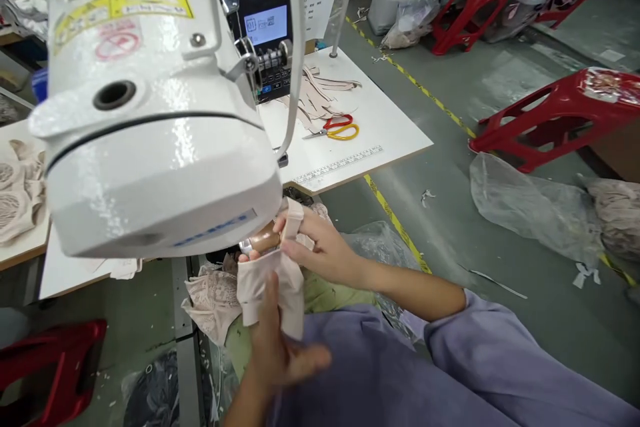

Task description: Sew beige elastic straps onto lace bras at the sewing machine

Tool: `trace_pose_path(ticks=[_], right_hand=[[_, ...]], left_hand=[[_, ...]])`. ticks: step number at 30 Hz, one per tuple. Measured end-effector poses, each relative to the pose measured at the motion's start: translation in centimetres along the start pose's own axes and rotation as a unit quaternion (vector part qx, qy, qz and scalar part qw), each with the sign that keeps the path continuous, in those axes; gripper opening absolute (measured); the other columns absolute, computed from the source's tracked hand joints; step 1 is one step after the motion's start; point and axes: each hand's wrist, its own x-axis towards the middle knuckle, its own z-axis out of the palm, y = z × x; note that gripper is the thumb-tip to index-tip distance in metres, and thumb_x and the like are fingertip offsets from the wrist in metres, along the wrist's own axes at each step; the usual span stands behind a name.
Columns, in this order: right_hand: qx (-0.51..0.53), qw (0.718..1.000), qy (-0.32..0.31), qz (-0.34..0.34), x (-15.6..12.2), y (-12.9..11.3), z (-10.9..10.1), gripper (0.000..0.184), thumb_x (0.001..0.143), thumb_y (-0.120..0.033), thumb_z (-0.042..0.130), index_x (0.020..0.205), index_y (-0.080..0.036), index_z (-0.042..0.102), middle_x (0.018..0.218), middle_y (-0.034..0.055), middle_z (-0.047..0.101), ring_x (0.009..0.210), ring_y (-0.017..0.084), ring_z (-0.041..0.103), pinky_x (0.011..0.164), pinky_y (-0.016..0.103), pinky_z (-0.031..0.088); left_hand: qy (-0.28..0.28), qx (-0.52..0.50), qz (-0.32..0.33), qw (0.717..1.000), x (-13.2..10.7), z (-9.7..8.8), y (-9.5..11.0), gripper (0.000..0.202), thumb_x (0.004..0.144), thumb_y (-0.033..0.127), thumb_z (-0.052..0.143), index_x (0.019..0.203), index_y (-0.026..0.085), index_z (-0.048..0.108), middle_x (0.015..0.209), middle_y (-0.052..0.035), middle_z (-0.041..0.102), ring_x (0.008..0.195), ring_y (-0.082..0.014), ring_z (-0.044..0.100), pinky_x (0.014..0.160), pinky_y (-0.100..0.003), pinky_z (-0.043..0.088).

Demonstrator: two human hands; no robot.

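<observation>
A beige fabric piece [273, 283] hangs just below the head of a white sewing machine [150, 120]. My left hand [280, 347] grips the lower part of the fabric from beneath, thumb up against it. My right hand [320, 250] pinches the fabric's upper edge next to the machine's underside, where a small brown and metal part [263, 240] shows. Lace-patterned beige cloth [213, 300] lies bunched just left of my hands.
The white table [380, 127] carries cut beige strips [315, 97], red and yellow scissors [337, 128] and a printed ruler. A control panel [265, 27] glows behind the machine. Red plastic stools [560, 117] and clear bags [530, 203] lie on the grey floor to the right.
</observation>
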Motion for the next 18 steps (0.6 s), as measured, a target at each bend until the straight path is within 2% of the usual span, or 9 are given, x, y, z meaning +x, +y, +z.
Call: trace_pose_path(ticks=[1,3,6,9,11,14,18], right_hand=[[-0.03,0.999,0.023,-0.008,0.7,0.6,0.2,0.01,0.09,-0.027,0.058,0.084,-0.019,0.059,0.1,0.0052,0.057,0.094,0.019,0.054,0.084,0.033,0.045],[-0.046,0.997,0.048,0.032,1.9,1.8,0.5,0.006,0.085,-0.024,0.061,0.086,-0.019,0.057,0.096,0.0033,0.053,0.087,0.017,0.051,0.078,0.031,0.044],[0.056,0.991,0.036,0.114,2.8,3.2,0.9,0.015,0.086,-0.025,0.058,0.1,-0.02,0.054,0.094,0.0012,0.053,0.083,0.015,0.052,0.074,0.028,0.045],[0.126,0.982,0.024,0.135,3.4,3.7,0.8,0.014,0.092,-0.03,0.051,0.102,-0.02,0.054,0.093,0.0012,0.056,0.087,0.016,0.054,0.08,0.029,0.048],[0.08,0.991,0.033,0.107,4.1,3.8,0.6,0.014,0.093,-0.031,0.051,0.097,-0.02,0.056,0.095,0.003,0.056,0.09,0.017,0.054,0.085,0.032,0.048],[-0.024,0.998,0.047,0.029,5.4,4.0,0.4,0.013,0.09,-0.031,0.056,0.09,-0.019,0.06,0.102,0.0075,0.057,0.101,0.021,0.054,0.092,0.037,0.049],[-0.052,0.997,0.039,-0.033,7.0,4.3,0.4,0.012,0.089,-0.027,0.056,0.093,-0.019,0.064,0.117,0.0107,0.057,0.112,0.025,0.055,0.098,0.041,0.049]], left_hand=[[0.003,0.05,0.038,0.998,0.9,-0.4,-0.2,0.106,0.078,0.071,0.062,0.159,0.022,0.014,0.157,-0.0182,0.037,0.143,-0.04,0.038,0.109,-0.055,0.042],[-0.01,0.141,0.068,0.988,2.5,-0.9,-0.6,0.092,0.086,0.054,0.064,0.158,0.02,0.019,0.148,-0.0184,0.05,0.133,-0.035,0.051,0.105,-0.049,0.047],[-0.029,0.25,0.062,0.966,3.9,-1.3,-1.0,0.084,0.089,0.041,0.066,0.158,0.021,0.022,0.133,-0.0143,0.065,0.123,-0.0313,0.061,0.1,-0.043,0.051],[-0.037,0.302,0.087,0.949,4.3,-1.7,-1.1,0.076,0.09,0.035,0.065,0.156,0.025,0.028,0.12,-0.0106,0.072,0.112,-0.0298,0.067,0.097,-0.04,0.052],[-0.051,0.317,0.088,0.943,4.4,-2.0,-1.0,0.07,0.092,0.031,0.062,0.155,0.027,0.031,0.112,-0.0089,0.074,0.103,-0.0272,0.07,0.09,-0.035,0.054],[-0.079,0.321,0.048,0.943,4.7,-2.6,-0.6,0.063,0.095,0.031,0.058,0.154,0.026,0.036,0.104,-0.0082,0.075,0.094,-0.0237,0.071,0.075,-0.027,0.054],[-0.113,0.311,-0.007,0.944,5.3,-3.2,-0.4,0.058,0.097,0.034,0.054,0.152,0.025,0.039,0.097,-0.0068,0.074,0.083,-0.0205,0.071,0.065,-0.024,0.051]])
